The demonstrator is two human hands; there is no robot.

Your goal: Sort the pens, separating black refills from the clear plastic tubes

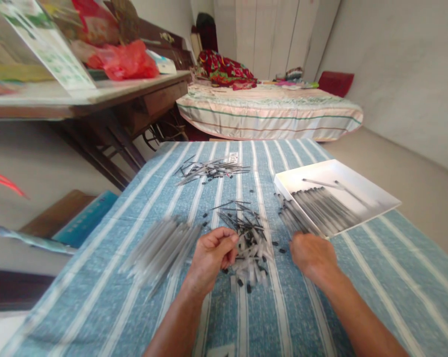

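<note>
My left hand point(213, 252) is closed, thumb and fingertips pressed together, over the left side of a loose heap. Whatever it may pinch is too small to make out. That heap mixes dark pen refills point(242, 215), whitish translucent caps point(251, 267) and small black plugs point(249, 288). Left of the hand lies a bundle of clear pen barrels point(160, 248). My right hand point(315, 255) is curled shut at the near end of a row of dark pens point(291, 215), beside the white box point(372, 213). Its fingertips are hidden from view.
Inside the box lie several assembled pens point(324, 208). Another pile of refills point(212, 169) lies farther back on the striped tablecloth point(127, 317). A wooden desk point(135, 96) with a red plastic bag point(125, 60) stands at left. Beyond is a bed point(268, 111).
</note>
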